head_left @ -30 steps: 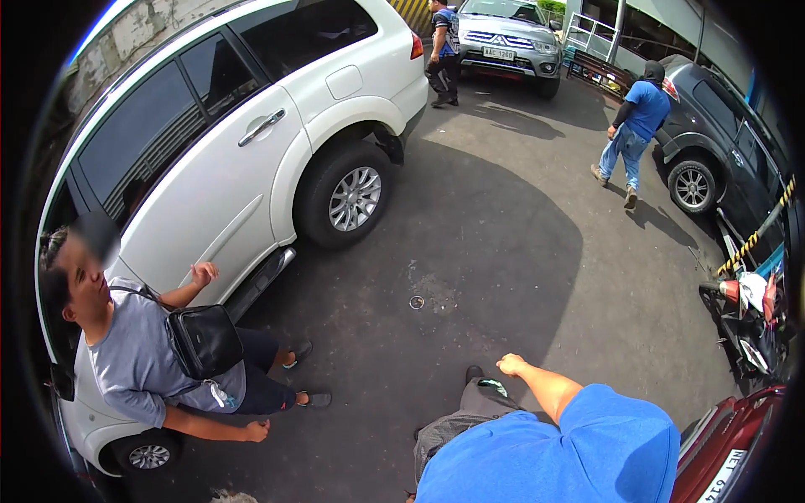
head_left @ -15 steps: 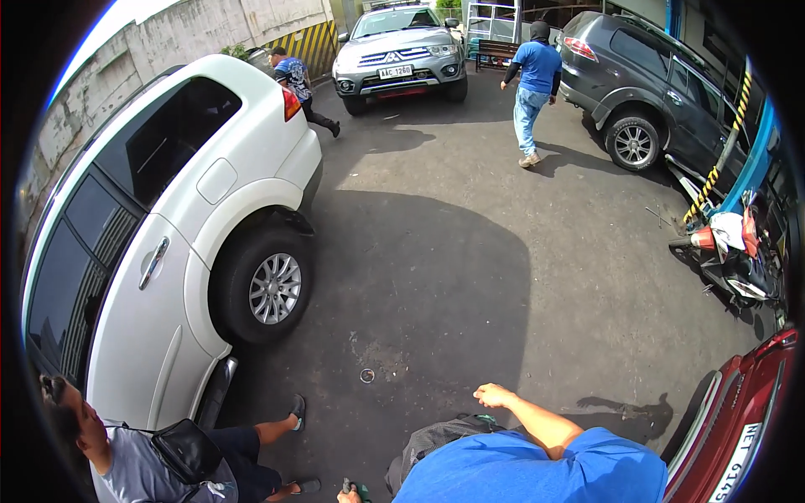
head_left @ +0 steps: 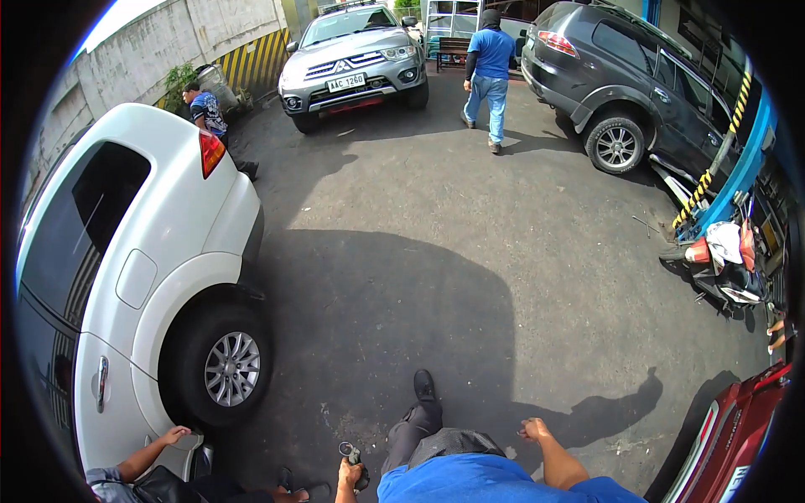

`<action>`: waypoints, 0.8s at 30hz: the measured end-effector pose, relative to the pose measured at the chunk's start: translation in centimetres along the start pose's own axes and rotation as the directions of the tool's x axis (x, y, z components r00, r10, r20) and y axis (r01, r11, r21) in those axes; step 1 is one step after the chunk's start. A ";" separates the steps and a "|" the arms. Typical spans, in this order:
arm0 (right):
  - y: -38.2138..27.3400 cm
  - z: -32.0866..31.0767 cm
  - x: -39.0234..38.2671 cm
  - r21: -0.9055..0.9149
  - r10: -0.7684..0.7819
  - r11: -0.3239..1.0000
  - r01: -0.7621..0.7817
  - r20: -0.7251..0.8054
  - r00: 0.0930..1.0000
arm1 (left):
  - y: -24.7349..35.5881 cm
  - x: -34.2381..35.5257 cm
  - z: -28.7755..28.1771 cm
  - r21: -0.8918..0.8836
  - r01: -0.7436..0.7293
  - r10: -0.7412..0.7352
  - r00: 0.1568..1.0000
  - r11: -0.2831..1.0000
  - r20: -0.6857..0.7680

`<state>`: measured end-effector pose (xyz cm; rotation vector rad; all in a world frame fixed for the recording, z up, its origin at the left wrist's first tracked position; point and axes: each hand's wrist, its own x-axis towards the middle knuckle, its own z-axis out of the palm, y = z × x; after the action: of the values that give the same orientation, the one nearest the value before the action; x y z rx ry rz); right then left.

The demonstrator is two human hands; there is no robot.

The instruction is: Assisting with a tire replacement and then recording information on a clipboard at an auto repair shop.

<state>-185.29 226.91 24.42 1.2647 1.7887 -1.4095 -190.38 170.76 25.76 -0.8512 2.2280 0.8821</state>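
My left hand [head_left: 348, 474] hangs low beside my left leg, wrapped around a small dark grey-green object [head_left: 360, 478] whose kind I cannot make out. Next to it in the picture is a metal ring [head_left: 345, 448], which appears to lie on the pavement. My right hand [head_left: 533, 430] swings out to the right with its fingers curled in, and nothing shows in it. A dark shoe [head_left: 424, 386] of mine is stretched forward on the asphalt.
A white SUV [head_left: 134, 277] stands at left, with a seated or crouching person [head_left: 138, 469] beside it. A silver SUV [head_left: 356, 59], a dark grey SUV [head_left: 620, 75], a motorcycle [head_left: 725, 268] and a red car [head_left: 734, 436] surround the yard. Two people [head_left: 489, 80] [head_left: 207, 113] walk farther off.
I have moved forward; the white SUV and the ground ring sit lower in view. My left hand shows more fully, and a foot has come forward. The person in jeans walked farther away.
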 end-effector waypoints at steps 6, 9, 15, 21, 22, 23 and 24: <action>-0.9 -5.4 4.4 0.278 0.287 0.926 -0.256 -0.078 0.955 | 16.5 9.4 -1.1 0.081 0.127 -0.146 0.936 0.989 0.321; -10.1 -5.3 4.3 0.461 0.149 0.884 -0.076 -0.125 0.981 | 27.5 18.0 -2.2 0.181 -0.168 0.100 0.937 0.969 0.334; -25.7 -1.8 13.5 0.276 0.079 0.958 -0.079 0.009 0.997 | 56.9 28.5 -2.0 0.092 -0.585 0.568 0.807 0.806 0.162; -34.6 -8.6 28.8 -0.446 -0.302 0.828 0.341 0.158 0.940 | 74.2 33.8 1.7 -0.130 -0.573 0.588 0.783 0.809 0.205; -40.3 -11.5 30.1 -0.358 -0.151 0.921 0.153 0.035 0.988 | 75.9 34.9 1.6 0.019 -0.583 0.570 0.800 0.812 0.187; -42.8 -14.1 30.4 -0.222 0.074 0.971 -0.091 -0.084 0.994 | 78.2 33.3 3.0 0.118 -0.544 0.494 0.818 0.831 0.296; -45.0 -16.8 31.2 -0.225 -0.014 0.974 -0.028 -0.179 0.984 | 81.1 31.9 3.7 0.127 -0.511 0.428 0.810 0.850 0.401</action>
<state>-236.42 252.65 23.45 1.3077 1.9977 -1.0783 -268.48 209.38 30.67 0.0008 2.1767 0.8874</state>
